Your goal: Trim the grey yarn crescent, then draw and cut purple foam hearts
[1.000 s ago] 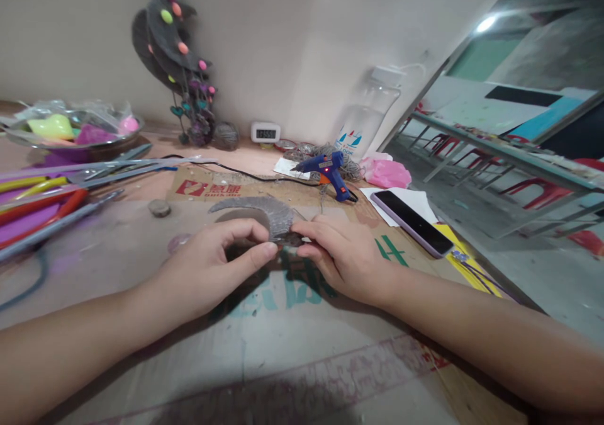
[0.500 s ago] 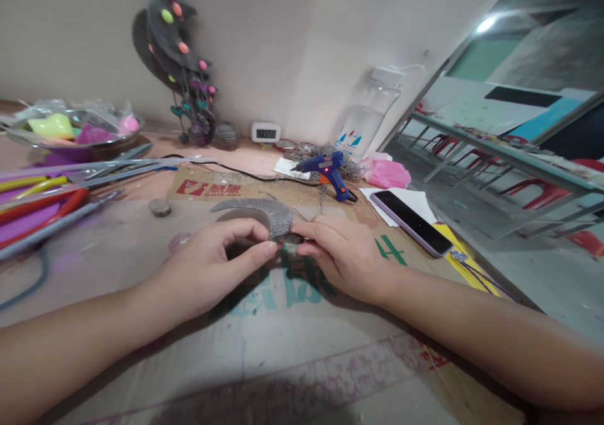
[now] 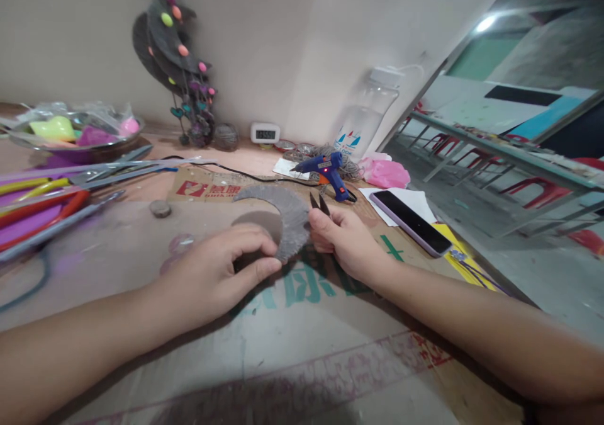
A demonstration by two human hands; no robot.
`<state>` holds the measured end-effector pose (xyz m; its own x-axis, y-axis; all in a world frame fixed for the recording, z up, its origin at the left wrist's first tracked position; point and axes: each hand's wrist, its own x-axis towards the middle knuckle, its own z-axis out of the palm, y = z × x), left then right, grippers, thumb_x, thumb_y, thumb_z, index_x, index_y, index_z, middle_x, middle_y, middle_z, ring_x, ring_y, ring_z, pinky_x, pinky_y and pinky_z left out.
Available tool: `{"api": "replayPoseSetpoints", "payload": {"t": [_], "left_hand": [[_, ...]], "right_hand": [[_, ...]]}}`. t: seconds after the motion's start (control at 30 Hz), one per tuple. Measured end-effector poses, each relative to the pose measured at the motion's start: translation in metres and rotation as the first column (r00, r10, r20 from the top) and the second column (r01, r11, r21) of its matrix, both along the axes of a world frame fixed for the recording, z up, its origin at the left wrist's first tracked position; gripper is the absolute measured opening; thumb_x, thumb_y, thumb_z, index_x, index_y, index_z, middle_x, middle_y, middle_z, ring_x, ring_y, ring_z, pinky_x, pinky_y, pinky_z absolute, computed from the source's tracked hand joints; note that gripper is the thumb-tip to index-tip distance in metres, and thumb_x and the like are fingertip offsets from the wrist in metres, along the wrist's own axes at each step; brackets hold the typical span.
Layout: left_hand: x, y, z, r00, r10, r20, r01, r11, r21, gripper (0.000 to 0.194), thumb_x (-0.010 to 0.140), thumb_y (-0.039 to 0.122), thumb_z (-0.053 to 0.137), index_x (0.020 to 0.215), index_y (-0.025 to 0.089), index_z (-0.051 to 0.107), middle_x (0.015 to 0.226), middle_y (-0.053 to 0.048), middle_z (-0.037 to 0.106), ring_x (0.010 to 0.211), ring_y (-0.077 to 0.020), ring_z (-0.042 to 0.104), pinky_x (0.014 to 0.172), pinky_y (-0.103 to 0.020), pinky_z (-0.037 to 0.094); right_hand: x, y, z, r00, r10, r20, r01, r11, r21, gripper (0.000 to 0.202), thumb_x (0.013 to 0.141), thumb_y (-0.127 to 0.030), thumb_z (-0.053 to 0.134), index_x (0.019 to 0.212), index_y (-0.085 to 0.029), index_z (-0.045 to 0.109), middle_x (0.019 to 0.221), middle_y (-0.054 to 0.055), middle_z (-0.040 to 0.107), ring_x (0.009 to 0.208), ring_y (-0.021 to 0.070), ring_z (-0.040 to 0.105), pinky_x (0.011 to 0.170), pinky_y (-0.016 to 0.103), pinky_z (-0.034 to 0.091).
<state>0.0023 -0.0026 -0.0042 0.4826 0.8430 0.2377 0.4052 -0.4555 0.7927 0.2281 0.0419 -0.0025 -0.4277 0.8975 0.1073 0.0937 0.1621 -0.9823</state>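
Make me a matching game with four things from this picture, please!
Column A
1. gray crescent
2. glue gun
3. phone
4. bottle

Column B
a. lying partly on white paper
b. pinched in the left hand
c. clear, with a sail picture
d. blue, with a red light

Right pairs: 1-b, 2-d, 3-a, 4-c

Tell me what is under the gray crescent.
Cardboard shows around the gray crescent, with a shadow inside its curve and green lettering near the end pinched by the left hand. Whatever lies directly beneath the crescent is covered.
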Motion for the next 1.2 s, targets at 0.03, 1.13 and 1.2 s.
{"api": "replayPoseSetpoints", "payload": {"t": [0.03, 1.13, 1.2], "left_hand": [[0.001, 0.000, 0.000, 0.999, -0.027, -0.021, 0.027, 1.000, 0.015, 0.022, 0.095, 0.032, 0.056, 0.077, 0.022, 0.063, 0.080, 0.001, 0.067, 0.077, -0.0167, 0.061, 0.072, -0.029, 0.045], [-0.001, 0.003, 0.000, 0.991, 0.114, -0.070, -0.123, 0.984, -0.131, 0.033, 0.096, 0.048, 0.054, 0.088, 0.024, 0.075, 0.084, 0.001, 0.073, 0.077, -0.0177, 0.062, 0.071, -0.029, 0.046], [-0.002, 0.004, -0.003, 0.987, 0.143, -0.066, -0.151, 0.979, -0.137, 0.033, 0.096, 0.050, 0.054, 0.092, 0.025, 0.076, 0.090, 0.000, 0.076, 0.083, -0.0196, 0.065, 0.076, -0.031, 0.047]], "right_hand": [[-0.001, 0.001, -0.001, 0.999, 0.025, -0.048, -0.027, 0.998, -0.057, 0.052, 0.084, -0.064, 0.073, 0.072, -0.021, 0.047, 0.056, -0.011, 0.029, 0.047, 0.0063, 0.022, 0.043, 0.023, 0.018], [-0.010, -0.009, -0.001, 0.990, 0.087, -0.110, -0.100, 0.989, -0.113, 0.052, 0.085, -0.068, 0.070, 0.076, -0.018, 0.058, 0.060, -0.001, 0.062, 0.044, 0.0059, 0.034, 0.042, 0.023, 0.021], [-0.009, -0.005, -0.004, 0.987, 0.042, -0.155, -0.059, 0.992, -0.109, 0.054, 0.086, -0.070, 0.068, 0.073, -0.019, 0.056, 0.062, 0.000, 0.062, 0.045, 0.0060, 0.036, 0.043, 0.022, 0.022]]}}
